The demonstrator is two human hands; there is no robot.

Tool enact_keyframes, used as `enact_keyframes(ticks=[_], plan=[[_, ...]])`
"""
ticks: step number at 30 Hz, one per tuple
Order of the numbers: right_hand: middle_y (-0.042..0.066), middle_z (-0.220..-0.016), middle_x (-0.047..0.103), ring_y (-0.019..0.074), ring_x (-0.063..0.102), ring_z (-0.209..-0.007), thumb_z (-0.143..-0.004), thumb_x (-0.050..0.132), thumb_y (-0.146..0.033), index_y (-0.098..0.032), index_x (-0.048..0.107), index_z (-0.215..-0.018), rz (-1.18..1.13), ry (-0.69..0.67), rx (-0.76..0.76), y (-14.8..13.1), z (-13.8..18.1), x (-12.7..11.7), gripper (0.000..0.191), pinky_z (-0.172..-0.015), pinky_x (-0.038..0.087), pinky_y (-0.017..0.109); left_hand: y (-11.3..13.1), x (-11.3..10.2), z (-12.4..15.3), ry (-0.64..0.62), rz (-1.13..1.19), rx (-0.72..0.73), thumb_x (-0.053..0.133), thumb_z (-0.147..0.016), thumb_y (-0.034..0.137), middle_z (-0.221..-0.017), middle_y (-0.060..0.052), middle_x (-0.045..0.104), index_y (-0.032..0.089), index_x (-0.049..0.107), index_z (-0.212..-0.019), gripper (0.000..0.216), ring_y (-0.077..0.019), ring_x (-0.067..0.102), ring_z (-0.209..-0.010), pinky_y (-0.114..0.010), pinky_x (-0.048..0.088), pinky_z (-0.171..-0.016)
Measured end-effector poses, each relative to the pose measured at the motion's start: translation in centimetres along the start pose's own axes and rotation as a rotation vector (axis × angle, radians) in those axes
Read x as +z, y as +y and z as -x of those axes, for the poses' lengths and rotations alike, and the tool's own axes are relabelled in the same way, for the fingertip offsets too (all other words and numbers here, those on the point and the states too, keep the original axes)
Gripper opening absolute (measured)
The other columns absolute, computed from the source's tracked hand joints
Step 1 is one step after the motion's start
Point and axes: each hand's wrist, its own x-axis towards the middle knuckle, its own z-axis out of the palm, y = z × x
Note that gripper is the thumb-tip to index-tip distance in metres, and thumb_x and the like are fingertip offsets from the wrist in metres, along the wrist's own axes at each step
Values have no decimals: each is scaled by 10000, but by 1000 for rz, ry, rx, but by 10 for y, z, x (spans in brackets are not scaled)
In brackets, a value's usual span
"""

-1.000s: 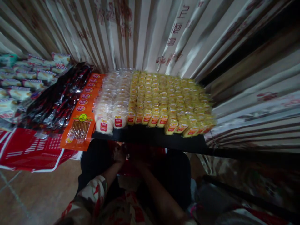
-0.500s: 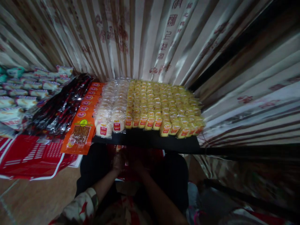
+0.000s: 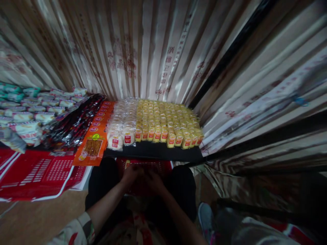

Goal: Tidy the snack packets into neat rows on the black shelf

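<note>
My left hand [image 3: 130,173] and my right hand [image 3: 153,179] meet low in the middle, just below the front edge of a black shelf [image 3: 163,151]. Both reach into a red basket [image 3: 163,167] between my knees. The light there is dim and the fingers are blurred, so I cannot make out what they hold. On the shelf above lie rows of yellow wrapped cakes [image 3: 166,119] and pale round cakes in clear wrap [image 3: 122,126].
Orange snack packs [image 3: 95,136], black-and-red packets [image 3: 74,122] and white wrapped snacks [image 3: 28,112] lie to the left. A red printed sheet [image 3: 38,173] hangs over the front edge. Striped curtains [image 3: 158,51] close off the back and right. A shoe [image 3: 205,212] rests on the floor.
The view has tilted up and pulled back, so the shelf looks smaller and farther. My hands have stayed together at the red basket, shifting only slightly.
</note>
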Motion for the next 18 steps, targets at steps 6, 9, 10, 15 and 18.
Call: enact_keyframes(ticks=[6,9,10,15,18], plan=[[75,-1052,643,217,593,-961,-704,596,-253,-194,592,-1082,-133,107,-176,-14,16,-14,383,-871,459,378,18,-2,12,-18,209,17,592,-671,94,-544,48,562,164,538,-653,91,-92,548,-517,-183,428,-522],[59,-966,650,205,583,-921,-709,576,-226,-198,625,-979,-94,217,-201,-20,19,-18,276,-857,451,376,30,-7,19,-45,253,30,596,-684,119,-554,51,561,165,549,-689,65,-84,544,-510,-175,424,-511],[52,-950,649,198,582,-910,-725,564,-238,-202,628,-961,-97,228,-204,-22,19,-20,247,-848,454,365,35,-9,21,-61,265,36,595,-691,127,-556,52,562,165,559,-707,55,-82,540,-504,-176,424,-508],[42,-963,655,176,616,-869,-767,538,-334,-218,604,-994,-350,151,-205,-38,21,-33,263,-793,483,318,61,-16,33,-154,354,105,617,-683,127,-547,63,546,168,573,-775,109,-78,523,-485,-175,417,-497],[43,-942,669,180,633,-837,-727,597,-369,-229,589,-1027,-566,129,-202,-48,21,-40,332,-782,490,327,72,-17,37,-195,427,155,657,-641,103,-555,64,540,160,559,-749,156,-71,528,-500,-175,431,-521]])
